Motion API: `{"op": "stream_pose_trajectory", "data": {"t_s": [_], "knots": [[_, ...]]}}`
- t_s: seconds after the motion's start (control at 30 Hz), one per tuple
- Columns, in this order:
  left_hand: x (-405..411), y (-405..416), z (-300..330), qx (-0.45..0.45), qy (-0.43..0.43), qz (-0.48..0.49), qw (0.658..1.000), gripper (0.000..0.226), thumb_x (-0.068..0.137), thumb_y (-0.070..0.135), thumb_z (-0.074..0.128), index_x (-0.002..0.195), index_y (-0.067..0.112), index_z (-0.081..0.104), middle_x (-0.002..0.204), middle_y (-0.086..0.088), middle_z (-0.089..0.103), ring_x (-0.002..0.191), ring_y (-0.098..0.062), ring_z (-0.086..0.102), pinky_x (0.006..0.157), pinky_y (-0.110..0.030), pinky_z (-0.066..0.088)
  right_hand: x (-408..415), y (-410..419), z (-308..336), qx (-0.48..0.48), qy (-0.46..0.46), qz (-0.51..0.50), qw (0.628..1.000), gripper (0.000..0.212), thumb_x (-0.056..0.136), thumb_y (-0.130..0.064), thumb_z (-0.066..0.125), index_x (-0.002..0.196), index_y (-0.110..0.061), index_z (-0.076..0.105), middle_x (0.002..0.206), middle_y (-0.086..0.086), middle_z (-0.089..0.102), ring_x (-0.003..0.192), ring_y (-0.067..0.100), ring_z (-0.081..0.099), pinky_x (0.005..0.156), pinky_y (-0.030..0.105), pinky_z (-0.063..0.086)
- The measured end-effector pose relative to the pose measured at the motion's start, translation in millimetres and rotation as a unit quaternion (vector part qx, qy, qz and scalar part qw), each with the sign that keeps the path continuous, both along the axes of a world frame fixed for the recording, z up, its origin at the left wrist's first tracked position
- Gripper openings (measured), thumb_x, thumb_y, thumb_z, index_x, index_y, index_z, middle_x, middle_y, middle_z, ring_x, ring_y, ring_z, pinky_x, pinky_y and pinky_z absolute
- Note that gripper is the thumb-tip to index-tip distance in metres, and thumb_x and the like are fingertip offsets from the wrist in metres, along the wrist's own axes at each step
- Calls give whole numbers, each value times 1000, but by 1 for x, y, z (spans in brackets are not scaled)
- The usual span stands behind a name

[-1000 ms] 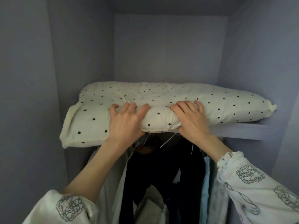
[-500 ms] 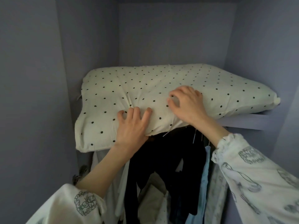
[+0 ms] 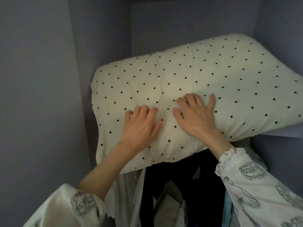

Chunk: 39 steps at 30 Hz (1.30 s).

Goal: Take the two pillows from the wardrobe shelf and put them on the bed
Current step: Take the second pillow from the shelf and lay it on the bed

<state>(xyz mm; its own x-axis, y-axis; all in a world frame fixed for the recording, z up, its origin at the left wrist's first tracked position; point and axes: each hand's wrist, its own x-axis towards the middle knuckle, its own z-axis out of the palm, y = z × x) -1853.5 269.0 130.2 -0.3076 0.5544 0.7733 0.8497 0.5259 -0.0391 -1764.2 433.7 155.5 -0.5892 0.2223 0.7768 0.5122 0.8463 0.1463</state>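
pillow (image 3: 196, 82) half off shelf (image 3: 293, 133) | left hand (image 3: 139, 125) & right hand (image 3: 195, 115) clutch its front | 2nd pillow, bed: unseen | task: early

We could read no text, label, brand, number or sign in the head view. The sleeves (image 3: 255, 185) carried grey printed drawings, and some of them looked a little like lettering, but they were too blurred for us to make out any word. The pillow (image 3: 205, 82) showed only black dots, with no tag that we could read.
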Motion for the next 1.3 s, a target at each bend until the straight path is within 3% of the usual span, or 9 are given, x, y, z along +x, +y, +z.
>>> {"op": "stream_pose_trajectory", "data": {"t_s": [0.13, 0.3, 0.4, 0.5, 0.63, 0.77, 0.97, 1.07, 1.3], "knots": [[-34, 20, 38, -4, -7, 11, 1000, 59, 92, 50, 33, 145, 26, 19, 152, -9, 20, 140, -31, 13, 108, -60, 12, 8, -1, -13, 35, 32, 18, 999, 41, 91, -43, 33, 113, -20, 58, 114, 1, 59, 117, 21, 49, 105, 61, 10], [-43, 53, 18, -69, -19, 41, 997, 67, 86, 66, 10, 143, 39, -15, 157, -6, -12, 142, -34, -12, 103, -72, -3, 14, 8, -13, 52, 79, 46, 994, 33, 87, -39, 42, 100, -16, 62, 100, 4, 61, 103, 24, 56, 106, 59, 18], [-44, 58, -1, -25, 4, 50, 998, 67, 84, 67, 5, 142, 39, -14, 158, -7, -7, 143, -35, -6, 102, -73, -1, 14, 21, 0, 36, 82, 9, 996, 48, 87, -44, 42, 123, -15, 53, 128, 13, 53, 124, 29, 46, 105, 65, 18], [-41, 56, -3, -9, 7, 50, 999, 69, 83, 68, 7, 143, 39, -9, 158, -8, -1, 143, -36, -1, 102, -73, 1, 7, 34, 27, 5, 76, -30, 997, 62, 90, -52, 37, 144, -22, 27, 154, 14, 20, 142, 31, 16, 104, 69, 8], [-27, 52, 2, 11, 5, 19, 1000, 69, 81, 68, 22, 142, 37, 14, 153, -8, 19, 138, -36, 19, 102, -69, 5, -8, 32, 50, -16, 108, -62, 992, 65, 90, -60, 24, 147, -28, 17, 158, 9, 5, 145, 32, -2, 101, 73, -3], [-34, 49, 30, 94, 60, -6, 994, 50, 83, 50, 43, 121, 20, 51, 118, -10, 55, 106, -34, 51, 100, -61, 22, -12, 33, 33, 0, 118, -64, 991, 63, 92, -59, 20, 147, -28, 18, 158, 10, 5, 144, 33, -2, 102, 74, -2], [-67, 58, 89, 65, 14, -1, 998, 70, 82, 61, 39, 142, 36, 15, 152, -13, 19, 141, -34, 12, 105, -67, 5, -5, 34, -9, 99, 91, -54, 989, 60, 94, -58, 23, 146, -27, 24, 155, 13, 18, 142, 38, 12, 102, 74, 9], [-74, 63, 82, 71, -16, -12, 997, 79, 76, 71, 35, 143, 43, 3, 153, -11, 18, 138, -31, 19, 106, -64, 13, -4, 40, -16, 138, 91, -53, 985, 61, 94, -59, 26, 146, -27, 24, 154, 13, 20, 141, 38, 15, 102, 75, 10], [-77, 49, 26, 123, -112, 14, 986, 82, 72, 77, 34, 141, 47, 2, 143, -11, 29, 126, -33, 31, 98, -57, 28, -5, 50, -13, 225, 17, -22, 974, 62, 91, -62, 30, 145, -32, 23, 154, 9, 21, 141, 35, 20, 100, 75, 17]]}}
